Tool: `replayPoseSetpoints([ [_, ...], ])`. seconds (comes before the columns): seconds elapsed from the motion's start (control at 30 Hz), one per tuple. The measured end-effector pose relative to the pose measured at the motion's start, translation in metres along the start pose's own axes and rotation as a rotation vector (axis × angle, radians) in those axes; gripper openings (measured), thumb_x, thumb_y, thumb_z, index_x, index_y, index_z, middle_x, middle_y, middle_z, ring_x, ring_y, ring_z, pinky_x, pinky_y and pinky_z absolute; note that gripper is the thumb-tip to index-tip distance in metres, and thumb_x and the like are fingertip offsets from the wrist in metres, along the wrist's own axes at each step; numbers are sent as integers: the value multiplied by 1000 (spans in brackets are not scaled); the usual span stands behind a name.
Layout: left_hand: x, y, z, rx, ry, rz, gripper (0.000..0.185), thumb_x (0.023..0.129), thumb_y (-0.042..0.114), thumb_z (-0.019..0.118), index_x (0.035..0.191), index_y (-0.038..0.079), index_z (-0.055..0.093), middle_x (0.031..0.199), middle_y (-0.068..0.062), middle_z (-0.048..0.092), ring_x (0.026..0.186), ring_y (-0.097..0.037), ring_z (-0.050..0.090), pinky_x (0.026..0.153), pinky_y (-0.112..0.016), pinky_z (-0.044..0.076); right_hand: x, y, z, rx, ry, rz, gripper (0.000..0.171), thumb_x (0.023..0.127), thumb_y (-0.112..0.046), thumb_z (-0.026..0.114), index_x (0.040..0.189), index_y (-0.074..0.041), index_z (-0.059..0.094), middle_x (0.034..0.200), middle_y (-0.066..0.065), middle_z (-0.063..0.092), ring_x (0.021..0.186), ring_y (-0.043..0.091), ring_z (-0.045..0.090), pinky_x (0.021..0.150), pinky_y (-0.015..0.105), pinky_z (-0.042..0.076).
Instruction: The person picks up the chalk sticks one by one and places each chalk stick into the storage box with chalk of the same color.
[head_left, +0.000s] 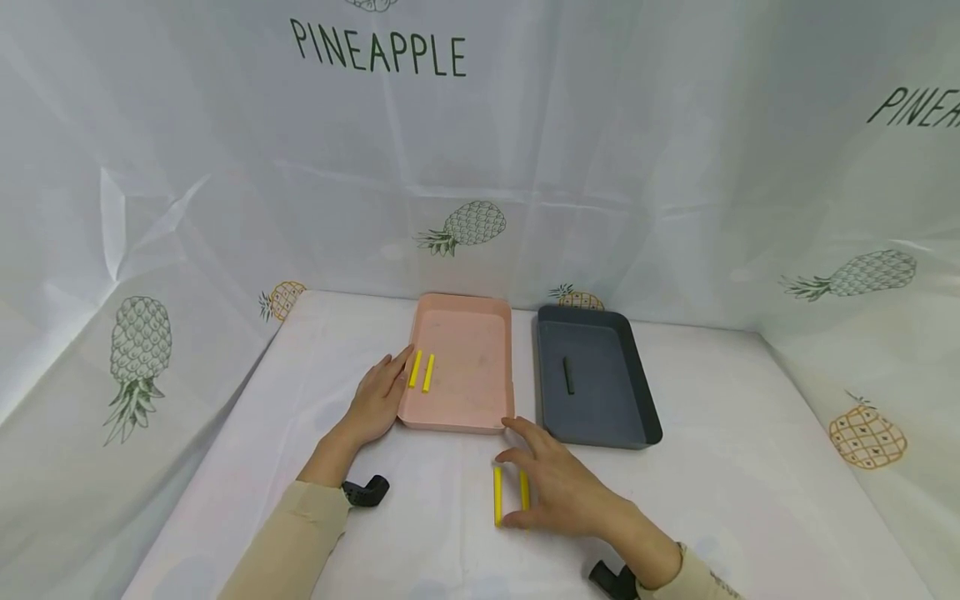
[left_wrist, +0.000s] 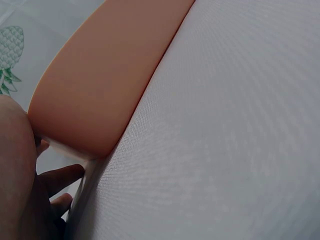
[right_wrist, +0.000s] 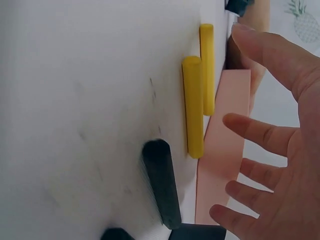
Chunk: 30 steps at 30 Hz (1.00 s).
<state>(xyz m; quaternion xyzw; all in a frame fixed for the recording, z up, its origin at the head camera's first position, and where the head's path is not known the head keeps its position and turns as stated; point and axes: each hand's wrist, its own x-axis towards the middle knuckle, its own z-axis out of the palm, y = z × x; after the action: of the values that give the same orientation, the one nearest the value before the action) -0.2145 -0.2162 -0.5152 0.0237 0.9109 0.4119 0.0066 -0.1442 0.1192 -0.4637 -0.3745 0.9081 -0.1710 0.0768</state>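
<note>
Currently my right hand (head_left: 558, 487) holds nothing; thumb and fingers spread apart over two slim yellow sticks, the left one (head_left: 498, 496) and the right one (head_left: 524, 490). Both lie on the white cloth (head_left: 420, 533), long axes near parallel, pointing away from me towards the trays. Right wrist view: a dark green stick (right_wrist: 162, 185) beside them, slanted against their line. My left hand (head_left: 375, 400) grips nothing, fingers extended along the left side of a shallow pink tray (head_left: 472, 400). Inside it, two more yellow sticks (head_left: 428, 373), far ends leaning slightly right.
</note>
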Motion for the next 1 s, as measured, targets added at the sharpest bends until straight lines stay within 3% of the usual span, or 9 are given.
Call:
replayPoseSetpoints([
  [0.5, 1, -1, 1, 0, 7, 9, 53, 114, 35, 27, 166, 33, 22, 172, -8, 27, 162, -37, 9, 126, -69, 6, 0, -6, 9, -42, -36, 58, 75, 72, -62, 88, 131, -22, 64, 174, 6, 15, 156, 36, 27, 114, 59, 45],
  [1.0, 0, -1, 1, 6, -1, 12, 53, 114, 33, 28, 167, 31, 22, 172, -8, 27, 162, -37, 9, 126, -69, 6, 1, -8, 13, -100, 0, 41, 73, 70, -59, 90, 127, -20, 64, 172, 9, 19, 152, 35, 33, 115, 56, 45],
])
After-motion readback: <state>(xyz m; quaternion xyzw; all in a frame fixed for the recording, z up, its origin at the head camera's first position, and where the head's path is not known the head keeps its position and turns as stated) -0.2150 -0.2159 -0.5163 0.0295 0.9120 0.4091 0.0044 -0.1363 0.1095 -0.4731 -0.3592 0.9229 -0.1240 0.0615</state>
